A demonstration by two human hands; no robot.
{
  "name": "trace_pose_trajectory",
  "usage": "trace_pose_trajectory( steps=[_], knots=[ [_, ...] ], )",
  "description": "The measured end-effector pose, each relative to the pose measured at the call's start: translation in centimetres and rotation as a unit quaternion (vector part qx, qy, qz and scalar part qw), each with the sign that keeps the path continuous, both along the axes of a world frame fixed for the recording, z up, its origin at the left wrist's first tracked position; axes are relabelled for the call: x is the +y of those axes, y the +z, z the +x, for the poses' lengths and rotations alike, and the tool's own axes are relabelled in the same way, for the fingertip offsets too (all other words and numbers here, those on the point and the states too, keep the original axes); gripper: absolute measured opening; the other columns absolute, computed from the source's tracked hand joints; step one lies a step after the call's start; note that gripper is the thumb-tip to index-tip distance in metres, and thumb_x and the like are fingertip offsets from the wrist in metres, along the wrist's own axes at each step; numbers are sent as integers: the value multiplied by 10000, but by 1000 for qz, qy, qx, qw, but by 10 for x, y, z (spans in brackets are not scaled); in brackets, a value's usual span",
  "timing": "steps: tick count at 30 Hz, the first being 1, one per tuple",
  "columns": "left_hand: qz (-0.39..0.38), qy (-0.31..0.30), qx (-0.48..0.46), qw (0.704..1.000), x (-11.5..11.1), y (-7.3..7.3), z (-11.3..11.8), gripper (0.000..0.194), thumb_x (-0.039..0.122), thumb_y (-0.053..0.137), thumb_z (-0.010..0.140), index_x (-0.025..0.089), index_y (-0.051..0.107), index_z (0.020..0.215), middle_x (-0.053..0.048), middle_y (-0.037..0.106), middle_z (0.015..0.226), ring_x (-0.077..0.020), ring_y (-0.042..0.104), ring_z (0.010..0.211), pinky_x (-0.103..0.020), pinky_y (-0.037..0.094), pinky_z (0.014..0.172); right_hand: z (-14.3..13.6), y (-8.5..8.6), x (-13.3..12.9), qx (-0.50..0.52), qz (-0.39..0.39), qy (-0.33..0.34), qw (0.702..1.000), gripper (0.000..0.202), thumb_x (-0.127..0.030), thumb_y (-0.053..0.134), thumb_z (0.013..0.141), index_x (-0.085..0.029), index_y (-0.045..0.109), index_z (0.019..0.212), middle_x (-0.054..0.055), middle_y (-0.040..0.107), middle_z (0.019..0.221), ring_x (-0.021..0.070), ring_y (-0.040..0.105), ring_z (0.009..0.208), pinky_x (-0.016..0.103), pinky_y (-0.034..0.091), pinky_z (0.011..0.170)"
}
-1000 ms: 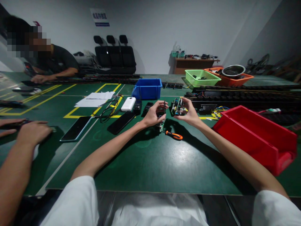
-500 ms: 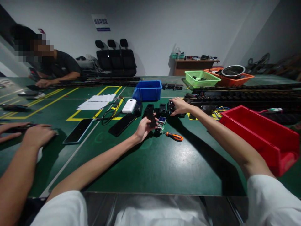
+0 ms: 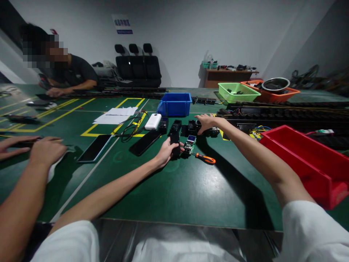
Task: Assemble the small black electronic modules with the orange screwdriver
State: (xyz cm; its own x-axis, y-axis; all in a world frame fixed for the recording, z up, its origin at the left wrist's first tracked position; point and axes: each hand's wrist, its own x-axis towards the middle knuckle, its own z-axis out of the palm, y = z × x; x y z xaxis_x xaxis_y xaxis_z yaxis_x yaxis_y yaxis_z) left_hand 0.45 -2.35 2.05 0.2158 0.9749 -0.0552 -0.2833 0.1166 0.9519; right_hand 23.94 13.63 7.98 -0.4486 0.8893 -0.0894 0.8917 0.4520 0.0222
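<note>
My left hand [image 3: 165,152] is closed around a flat black plastic casing [image 3: 175,144], held tilted up over the table. Right beside it lies a green circuit board with a small screen [image 3: 189,145]. An orange-and-black screwdriver [image 3: 205,159] points its tip toward the board. My right hand [image 3: 206,123] is stretched out with thumb and fingers apart, close to a black housing [image 3: 192,125] in a row of such parts. Whether the fingertips touch it is hard to see. Another black housing [image 3: 176,125] stands behind the held casing.
Phones [image 3: 95,148] [image 3: 145,143], a white power bank [image 3: 153,121] and cables lie to the left. A blue bin [image 3: 176,104] stands behind, a red bin [image 3: 302,163] at right. Another person's hands [image 3: 47,151] work at the left edge; one more person [image 3: 79,74] sits across.
My right hand has let its fingers spread from the black parts it was around. The casing in my left hand is turned more upright. The whole view has shifted slightly.
</note>
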Motion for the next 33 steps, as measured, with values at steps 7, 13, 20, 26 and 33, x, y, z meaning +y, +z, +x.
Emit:
trace_pose_trajectory(
  steps=[7, 13, 20, 26, 33],
  knots=[
    [-4, -21, 38, 999, 0, -5, -1, 253, 209, 651, 746, 151, 523, 956, -29, 662, 820, -97, 622, 606, -207, 496, 555, -58, 12, 1, 13, -25, 58, 998, 778, -576, 735, 662, -150, 571, 1291, 165, 608, 1295, 376, 531, 1237, 565, 275, 1111],
    [13, -34, 44, 998, -3, -6, -1, 253, 224, 647, 763, 147, 519, 968, -46, 655, 916, -100, 636, 661, -217, 515, 600, -93, -3, 7, -113, -89, 31, 989, 733, -536, 843, 491, -90, 713, 1058, 176, 712, 1068, 417, 582, 1143, 706, 82, 1098],
    [12, -31, 48, 998, -1, -6, 1, 271, 230, 657, 751, 147, 515, 966, -44, 657, 906, -96, 624, 639, -223, 505, 593, -92, -11, 12, -98, -46, 38, 993, 727, -536, 834, 494, -86, 712, 1052, 188, 702, 1088, 436, 563, 1154, 734, 4, 1088],
    [14, -32, 64, 997, 0, -8, 1, 310, 259, 680, 744, 133, 537, 989, 0, 615, 723, -87, 588, 580, -205, 470, 574, -92, -9, -4, -133, -32, 92, 986, 581, -537, 684, 690, -79, 723, 1046, 189, 722, 1040, 380, 613, 1118, 663, -16, 1116],
    [114, -27, 166, 979, -3, -8, 2, 524, 360, 808, 641, 145, 543, 1038, -19, 625, 858, -100, 580, 652, -213, 461, 593, -83, 2, -21, -126, 155, 199, 960, 330, -281, 501, 864, -70, 726, 980, 186, 737, 968, 295, 696, 945, 541, 87, 1131]
  ],
)
